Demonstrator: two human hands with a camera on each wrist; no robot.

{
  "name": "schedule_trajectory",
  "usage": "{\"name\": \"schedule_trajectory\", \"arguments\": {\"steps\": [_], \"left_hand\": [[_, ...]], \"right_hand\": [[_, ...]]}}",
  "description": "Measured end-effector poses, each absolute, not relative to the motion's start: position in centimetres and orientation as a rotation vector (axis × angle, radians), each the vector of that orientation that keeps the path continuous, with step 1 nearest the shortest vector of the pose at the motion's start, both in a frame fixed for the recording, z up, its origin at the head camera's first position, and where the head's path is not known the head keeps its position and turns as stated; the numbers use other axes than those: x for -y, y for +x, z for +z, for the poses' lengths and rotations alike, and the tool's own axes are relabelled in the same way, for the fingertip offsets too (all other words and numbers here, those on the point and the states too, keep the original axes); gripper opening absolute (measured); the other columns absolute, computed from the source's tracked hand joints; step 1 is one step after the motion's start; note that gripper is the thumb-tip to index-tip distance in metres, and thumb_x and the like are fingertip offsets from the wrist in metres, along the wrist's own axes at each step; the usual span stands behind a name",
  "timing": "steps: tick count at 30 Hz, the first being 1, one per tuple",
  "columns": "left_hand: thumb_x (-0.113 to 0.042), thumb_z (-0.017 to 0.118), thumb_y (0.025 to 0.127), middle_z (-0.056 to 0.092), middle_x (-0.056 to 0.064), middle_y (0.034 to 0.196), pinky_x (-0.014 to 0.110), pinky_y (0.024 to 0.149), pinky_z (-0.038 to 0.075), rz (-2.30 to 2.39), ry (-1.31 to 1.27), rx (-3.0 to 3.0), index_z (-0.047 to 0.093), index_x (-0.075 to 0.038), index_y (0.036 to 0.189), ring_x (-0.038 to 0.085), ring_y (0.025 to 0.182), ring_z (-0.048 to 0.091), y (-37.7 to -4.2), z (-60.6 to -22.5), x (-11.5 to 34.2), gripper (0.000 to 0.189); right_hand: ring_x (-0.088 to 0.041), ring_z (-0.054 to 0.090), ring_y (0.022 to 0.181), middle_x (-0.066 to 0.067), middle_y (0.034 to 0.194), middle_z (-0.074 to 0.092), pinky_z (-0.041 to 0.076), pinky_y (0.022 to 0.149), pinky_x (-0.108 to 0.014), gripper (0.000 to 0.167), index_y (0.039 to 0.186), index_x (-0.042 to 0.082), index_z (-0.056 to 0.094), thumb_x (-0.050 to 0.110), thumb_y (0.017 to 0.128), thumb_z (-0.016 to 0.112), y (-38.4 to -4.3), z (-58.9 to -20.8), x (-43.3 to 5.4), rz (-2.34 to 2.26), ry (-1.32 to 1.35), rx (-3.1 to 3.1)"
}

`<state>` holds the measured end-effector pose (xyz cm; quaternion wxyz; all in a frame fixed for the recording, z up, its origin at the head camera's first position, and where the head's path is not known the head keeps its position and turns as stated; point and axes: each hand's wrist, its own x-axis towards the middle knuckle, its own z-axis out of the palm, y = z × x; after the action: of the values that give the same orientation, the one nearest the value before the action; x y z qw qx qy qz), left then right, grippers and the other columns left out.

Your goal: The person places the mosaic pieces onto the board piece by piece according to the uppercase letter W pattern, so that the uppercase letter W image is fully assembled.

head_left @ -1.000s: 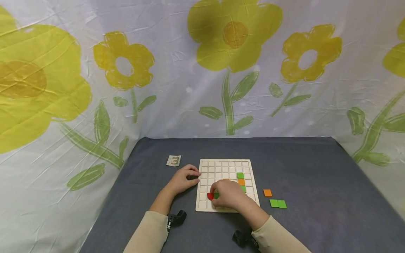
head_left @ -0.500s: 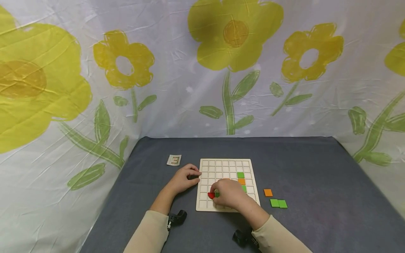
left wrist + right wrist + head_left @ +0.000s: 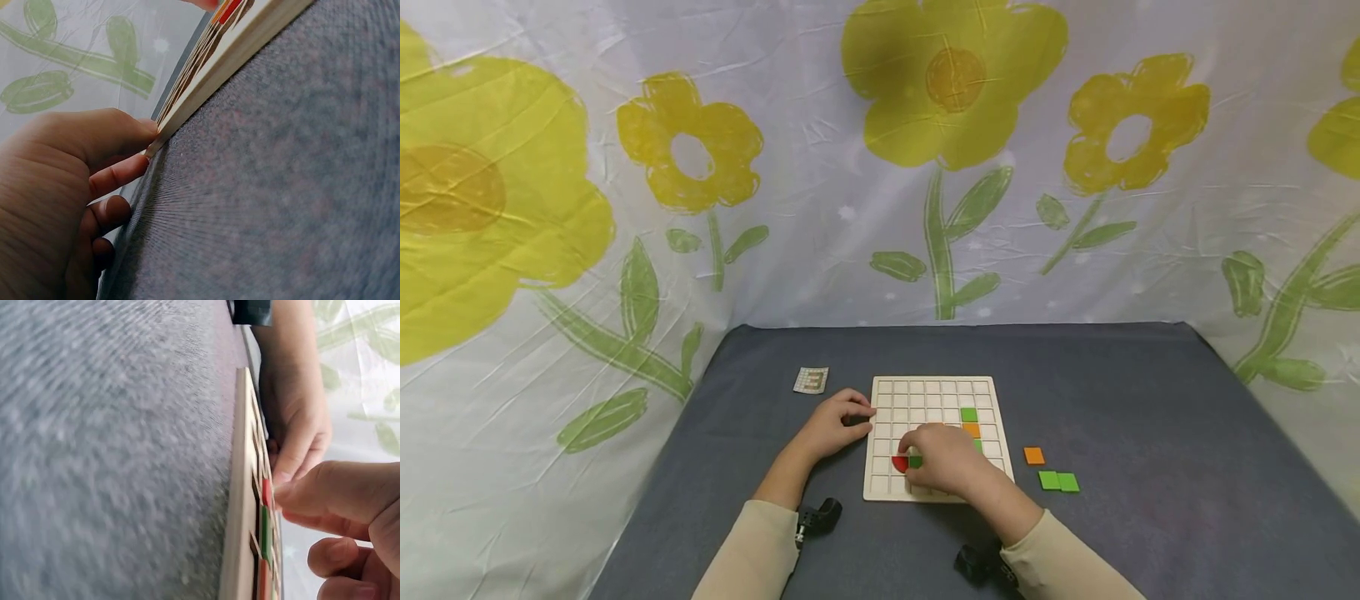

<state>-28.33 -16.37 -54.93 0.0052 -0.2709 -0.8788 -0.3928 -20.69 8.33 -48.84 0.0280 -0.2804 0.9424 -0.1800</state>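
Observation:
A square wooden grid board (image 3: 917,388) lies on the dark cloth. My left hand (image 3: 829,427) rests at its left edge, thumb and fingertips against the rim; the left wrist view shows the thumb (image 3: 140,130) right at the edge. Over the board's near left part, my right hand (image 3: 951,457) pinches at a red tile (image 3: 899,464), thumb and index finger around it. In the right wrist view the red tile (image 3: 267,489) sits low in the grid under the thumb, with a dark green tile (image 3: 265,531) beside it. The right hand hides much of the grid.
On the board's right part are a green tile (image 3: 969,414) and an orange tile (image 3: 972,430). Off its right side lie a loose orange tile (image 3: 1033,456) and two bright green tiles (image 3: 1058,482). A small pattern card (image 3: 811,381) lies at the back left.
The red tile's visible outline has shifted slightly as the right fingers adjust on it. The left hand stays at the board's edge, and the loose tiles have not moved.

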Motion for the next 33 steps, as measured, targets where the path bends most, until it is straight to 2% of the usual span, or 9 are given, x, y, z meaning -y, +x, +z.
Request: {"name": "schedule_trajectory", "arguments": {"steps": [3,8,12,19,21,26,33], "left_hand": [[-0.015,0.077,0.093,0.063,0.001,0.116,0.034,0.080,0.049,-1.222,-0.847,2.752,0.080,-0.009,0.115,0.014,0.089,0.056,-28.3,-54.9,16.4,0.023],[-0.016,0.077,0.094,0.062,0.000,0.115,0.037,0.082,0.050,-1.232,-0.845,2.752,0.080,-0.009,0.115,0.015,0.092,0.057,-28.3,-54.9,16.5,0.022],[-0.016,0.077,0.094,0.062,0.000,0.116,0.038,0.085,0.050,-1.243,-0.846,2.758,0.079,-0.009,0.115,0.017,0.095,0.058,-28.3,-54.8,16.4,0.023],[-0.014,0.077,0.094,0.062,-0.001,0.116,0.040,0.086,0.051,-1.253,-0.837,2.756,0.079,-0.008,0.115,0.019,0.097,0.060,-28.4,-54.7,16.5,0.023],[-0.015,0.077,0.094,0.062,-0.001,0.116,0.040,0.086,0.051,-1.250,-0.842,2.752,0.079,-0.008,0.115,0.019,0.097,0.060,-28.4,-54.7,16.5,0.023],[-0.015,0.077,0.094,0.062,-0.001,0.116,0.040,0.087,0.051,-1.236,-0.840,2.769,0.079,-0.009,0.116,0.018,0.098,0.060,-28.4,-54.8,16.4,0.023],[-0.013,0.078,0.093,0.063,-0.001,0.116,0.040,0.088,0.051,-1.233,-0.837,2.763,0.079,-0.009,0.116,0.019,0.099,0.060,-28.3,-55.0,16.3,0.023]], "right_hand": [[-0.012,0.061,0.080,0.002,0.100,0.073,0.047,0.062,-0.031,0.025,0.105,0.016,0.078,0.020,0.080,0.081,-20.6,-48.5,-8.9,-0.582,-0.849,-2.916],[-0.011,0.053,0.070,0.002,0.098,0.073,0.044,0.056,-0.032,0.024,0.106,0.015,0.079,0.021,0.083,0.080,-20.4,-48.4,-10.5,-0.624,-0.820,-2.943],[-0.008,0.053,0.073,0.004,0.096,0.072,0.045,0.059,-0.033,0.021,0.104,0.017,0.079,0.024,0.084,0.082,-20.1,-48.5,-12.3,-0.657,-0.787,-2.958],[-0.005,0.044,0.061,0.013,0.067,0.050,0.037,0.053,-0.029,0.021,0.106,0.019,0.078,0.021,0.085,0.080,-19.6,-48.7,-15.4,-0.723,-0.743,-2.968],[-0.004,0.042,0.059,0.013,0.064,0.047,0.035,0.053,-0.028,0.021,0.105,0.018,0.078,0.021,0.085,0.081,-19.4,-48.6,-16.2,-0.735,-0.721,-2.970],[-0.005,0.039,0.059,0.007,0.068,0.049,0.030,0.053,-0.027,0.020,0.104,0.018,0.077,0.019,0.083,0.079,-18.7,-48.6,-18.4,-0.733,-0.642,-2.973],[-0.004,0.042,0.064,0.010,0.074,0.050,0.036,0.057,-0.027,0.023,0.104,0.017,0.077,0.023,0.083,0.084,-17.5,-48.8,-22.2,-0.689,-0.613,-3.033]]}}
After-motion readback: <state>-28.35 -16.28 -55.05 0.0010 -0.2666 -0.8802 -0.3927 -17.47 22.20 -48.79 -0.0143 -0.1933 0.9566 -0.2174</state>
